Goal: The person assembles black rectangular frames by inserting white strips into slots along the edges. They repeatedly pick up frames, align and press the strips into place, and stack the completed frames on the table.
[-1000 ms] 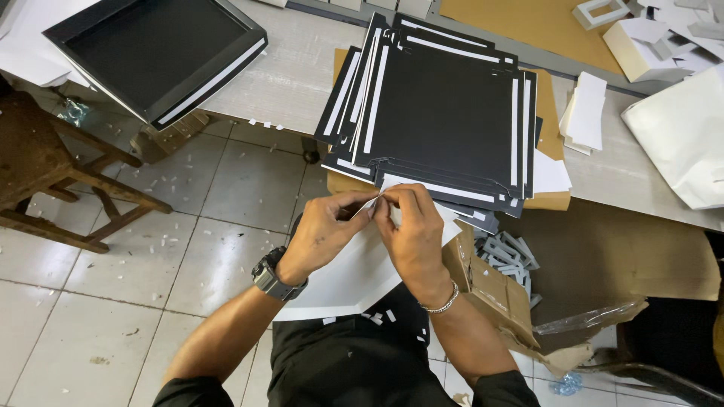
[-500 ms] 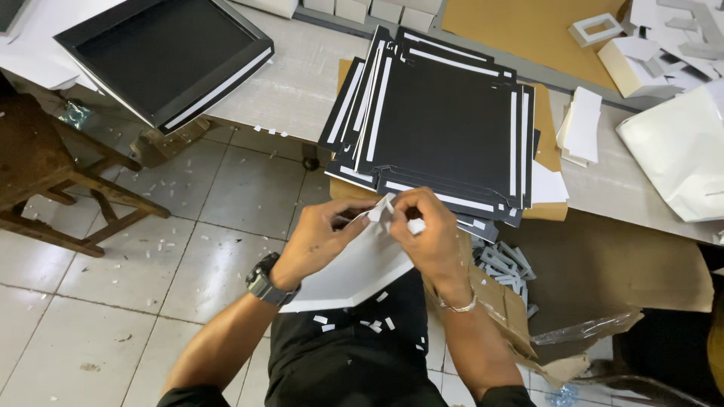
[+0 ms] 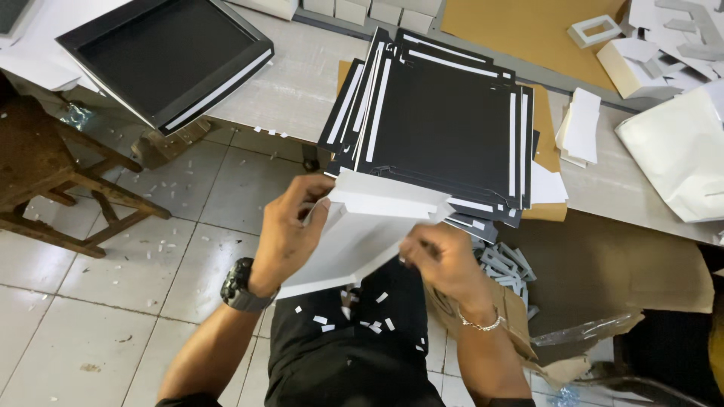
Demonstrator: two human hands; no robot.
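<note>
A: Where is the white card sheet (image 3: 354,234) sitting?

B: Both hands are holding it above the lap, just in front of the stack of black panels (image 3: 441,128) on the worktop (image 3: 290,83). The left hand (image 3: 290,226) is gripping its left edge; the right hand (image 3: 441,260) is pinching the lower right edge.

A: Any risk?

B: The sheet is bending; a tighter squeeze is likely creasing it, or its top corner is nudging that overhanging stack off.

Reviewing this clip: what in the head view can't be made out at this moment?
- Right hand: motion-blurred; whether its fingertips pinch anything is unclear.
- White folded card: its left edge is hidden under the left hand.
- Lower sheets of the black card stack: covered by the top sheet.
- Wooden stool: cut off by the left frame edge.
</note>
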